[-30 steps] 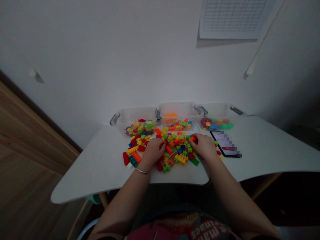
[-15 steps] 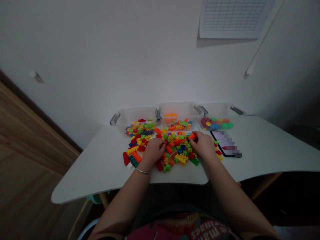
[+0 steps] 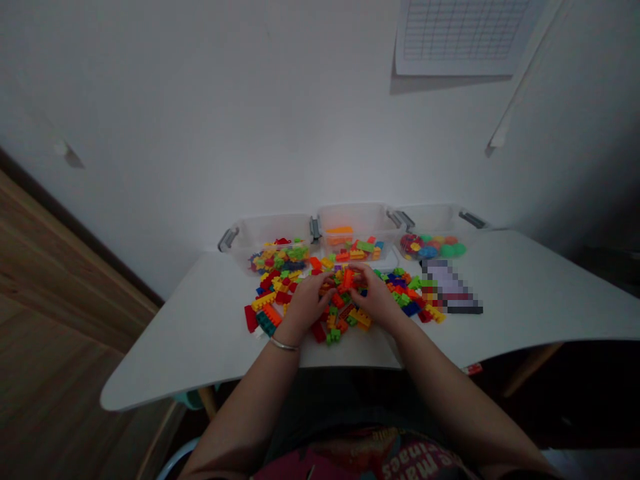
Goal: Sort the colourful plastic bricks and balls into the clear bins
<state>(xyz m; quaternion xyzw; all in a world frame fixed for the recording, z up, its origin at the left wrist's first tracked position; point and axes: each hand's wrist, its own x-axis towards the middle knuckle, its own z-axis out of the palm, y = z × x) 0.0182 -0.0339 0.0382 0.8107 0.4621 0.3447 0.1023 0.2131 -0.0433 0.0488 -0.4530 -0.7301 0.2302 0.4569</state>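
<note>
A heap of colourful toy building bricks (image 3: 273, 301) is spread over the white table under both hands. My right hand (image 3: 376, 299) pinches an orange brick (image 3: 349, 279) between thumb and fingers, above the middle of the heap. Facing it from the left, my left hand (image 3: 309, 301) hovers over the bricks with its fingers curled toward the thumb. Whatever lies between those left fingers is partly hidden and too small to make out. A yellow brick (image 3: 361, 319) and a dark red brick (image 3: 319, 331) lie in the heap just below the hands.
Three clear plastic bins stand along the wall: the left bin (image 3: 273, 230) and middle bin (image 3: 360, 217) hold small plastic pieces, the right bin (image 3: 435, 217) round coloured ones. A phone (image 3: 465, 310) lies right of the heap. The white table (image 3: 200, 333) has a curved front edge.
My right hand has moved left from the heap's right side to its middle, carrying the orange brick close to my left hand. The left hand has barely moved.
</note>
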